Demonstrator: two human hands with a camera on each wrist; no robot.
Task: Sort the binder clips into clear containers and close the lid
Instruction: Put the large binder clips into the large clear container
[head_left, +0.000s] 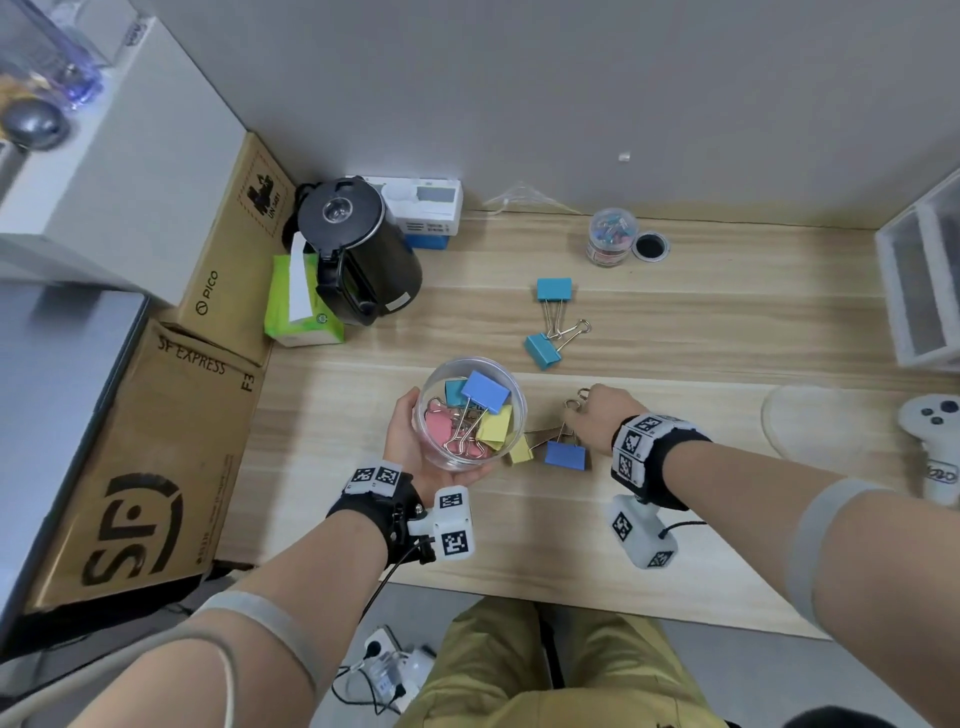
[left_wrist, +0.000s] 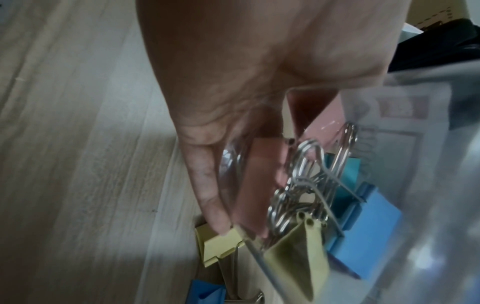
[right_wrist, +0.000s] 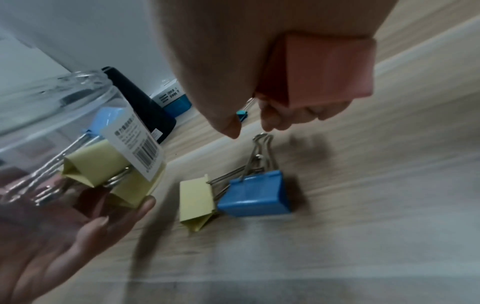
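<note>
Here, left hand (head_left: 415, 441) cups the container (head_left: 471, 413); right hand (head_left: 605, 415) holds a pink clip (right_wrist: 324, 70) over the wooden desk (head_left: 675, 312).

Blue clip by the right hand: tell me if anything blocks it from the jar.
Nothing visible blocks the blue clip. The jar in the left hand is open-topped, with only a yellow clip lying between them on the desk.

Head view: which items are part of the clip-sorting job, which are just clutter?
Job:
- clear container, held by left hand
- blue clip and yellow clip under right hand
- pink clip in the right hand
- two teal clips
- small jar of clips

Clutter:
- kettle
- tissue pack
- cardboard boxes
- controller
</note>
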